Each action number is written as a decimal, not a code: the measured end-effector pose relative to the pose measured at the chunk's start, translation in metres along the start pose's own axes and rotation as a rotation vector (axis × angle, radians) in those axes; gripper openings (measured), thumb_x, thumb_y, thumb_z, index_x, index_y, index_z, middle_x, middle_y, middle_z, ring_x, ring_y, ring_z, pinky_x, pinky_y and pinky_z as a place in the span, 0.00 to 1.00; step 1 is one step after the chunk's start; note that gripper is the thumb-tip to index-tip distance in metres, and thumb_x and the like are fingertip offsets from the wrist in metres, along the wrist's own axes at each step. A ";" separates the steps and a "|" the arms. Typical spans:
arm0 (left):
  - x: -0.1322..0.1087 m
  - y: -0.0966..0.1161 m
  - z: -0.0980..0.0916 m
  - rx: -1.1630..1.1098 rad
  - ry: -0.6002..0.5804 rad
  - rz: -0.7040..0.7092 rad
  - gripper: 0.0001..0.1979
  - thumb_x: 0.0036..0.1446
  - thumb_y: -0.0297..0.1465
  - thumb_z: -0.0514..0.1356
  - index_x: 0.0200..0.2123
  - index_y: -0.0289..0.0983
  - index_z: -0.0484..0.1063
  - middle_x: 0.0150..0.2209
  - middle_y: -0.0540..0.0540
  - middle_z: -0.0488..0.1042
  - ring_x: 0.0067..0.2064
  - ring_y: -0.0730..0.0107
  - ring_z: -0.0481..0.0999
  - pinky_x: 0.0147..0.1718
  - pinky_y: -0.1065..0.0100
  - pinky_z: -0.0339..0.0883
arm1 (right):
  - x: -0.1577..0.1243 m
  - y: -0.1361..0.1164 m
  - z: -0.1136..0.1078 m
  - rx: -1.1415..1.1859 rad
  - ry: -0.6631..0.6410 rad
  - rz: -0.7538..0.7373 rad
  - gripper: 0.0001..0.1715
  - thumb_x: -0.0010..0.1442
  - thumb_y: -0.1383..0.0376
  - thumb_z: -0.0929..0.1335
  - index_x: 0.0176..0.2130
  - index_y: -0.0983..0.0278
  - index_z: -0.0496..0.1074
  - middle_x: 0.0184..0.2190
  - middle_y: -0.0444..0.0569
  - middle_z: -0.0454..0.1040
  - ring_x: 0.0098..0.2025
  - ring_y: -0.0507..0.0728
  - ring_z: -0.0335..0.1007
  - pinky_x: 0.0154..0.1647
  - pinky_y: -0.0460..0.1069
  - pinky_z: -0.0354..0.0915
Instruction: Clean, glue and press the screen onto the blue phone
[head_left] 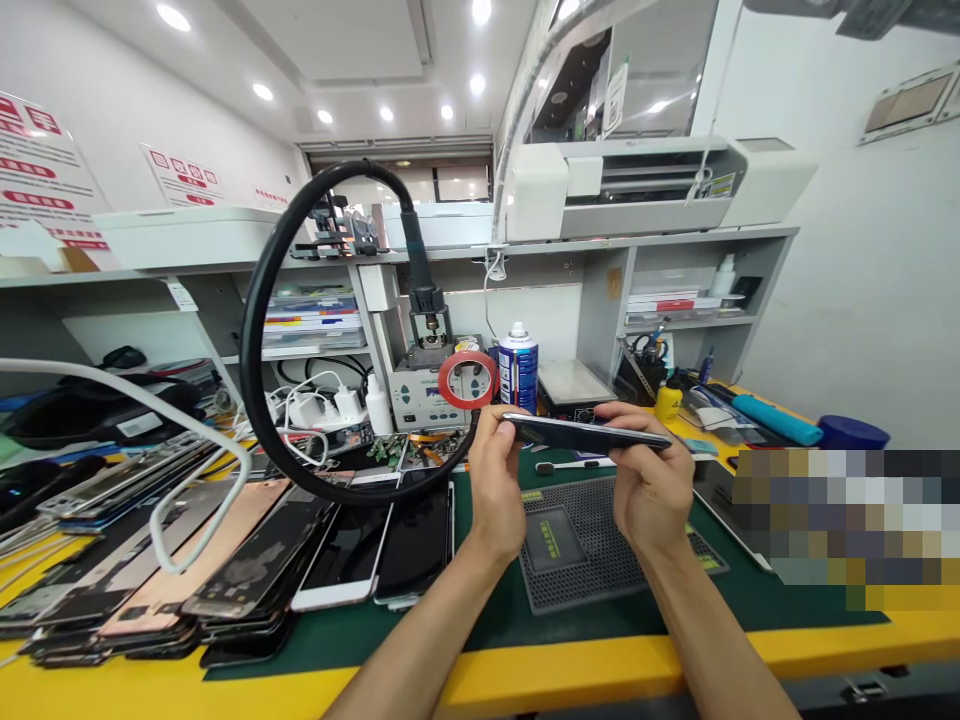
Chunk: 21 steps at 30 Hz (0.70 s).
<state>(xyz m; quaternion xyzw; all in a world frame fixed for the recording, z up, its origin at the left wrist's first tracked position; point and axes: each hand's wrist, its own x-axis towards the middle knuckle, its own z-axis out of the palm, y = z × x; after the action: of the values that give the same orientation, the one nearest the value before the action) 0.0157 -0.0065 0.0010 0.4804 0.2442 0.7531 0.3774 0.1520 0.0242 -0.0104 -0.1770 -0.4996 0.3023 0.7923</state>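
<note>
A dark smartphone (581, 434) is held sideways in the air, seen almost edge-on, so its screen is mostly hidden. My left hand (496, 485) grips its left end, thumb along the upper edge. At the other end, my right hand (654, 480) is closed round it with fingers above and below. Below the phone lies a grey perforated repair mat (592, 580) on a green work mat (480, 620). Just behind the hands are a toothbrush-like brush (574, 465), a blue spray can (518, 370) and a roll of red tape (469, 380).
Stacked phone parts (247, 570) and two phones, one white-edged (341, 555), cover the left side. A thick black hose (259, 400) loops up from a bench station (427, 400). A tablet-like panel (724, 505) lies at right, near a yellow bottle (667, 402) and a turquoise tool (776, 418).
</note>
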 end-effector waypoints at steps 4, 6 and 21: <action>-0.001 0.001 0.000 0.024 -0.007 0.021 0.10 0.65 0.33 0.50 0.36 0.39 0.70 0.37 0.47 0.67 0.39 0.66 0.65 0.39 0.70 0.60 | -0.001 0.000 0.001 -0.054 -0.003 -0.007 0.11 0.46 0.74 0.66 0.27 0.61 0.76 0.38 0.49 0.75 0.48 0.63 0.68 0.46 0.54 0.60; -0.002 0.002 0.000 0.057 0.002 0.042 0.10 0.65 0.35 0.51 0.36 0.39 0.70 0.37 0.47 0.68 0.38 0.66 0.66 0.38 0.69 0.61 | -0.002 0.000 0.001 -0.063 -0.004 -0.008 0.10 0.46 0.74 0.66 0.27 0.61 0.75 0.38 0.49 0.75 0.48 0.63 0.67 0.45 0.54 0.60; -0.005 0.002 0.002 0.265 0.015 0.153 0.05 0.65 0.31 0.54 0.38 0.40 0.69 0.37 0.48 0.72 0.37 0.67 0.70 0.36 0.68 0.61 | -0.002 0.008 0.000 -0.085 0.004 0.020 0.10 0.47 0.72 0.67 0.30 0.62 0.76 0.37 0.49 0.75 0.46 0.64 0.69 0.48 0.57 0.62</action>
<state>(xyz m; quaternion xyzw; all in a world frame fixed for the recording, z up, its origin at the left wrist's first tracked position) 0.0175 -0.0117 0.0009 0.5374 0.3070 0.7445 0.2503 0.1491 0.0291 -0.0160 -0.2162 -0.5088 0.2883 0.7819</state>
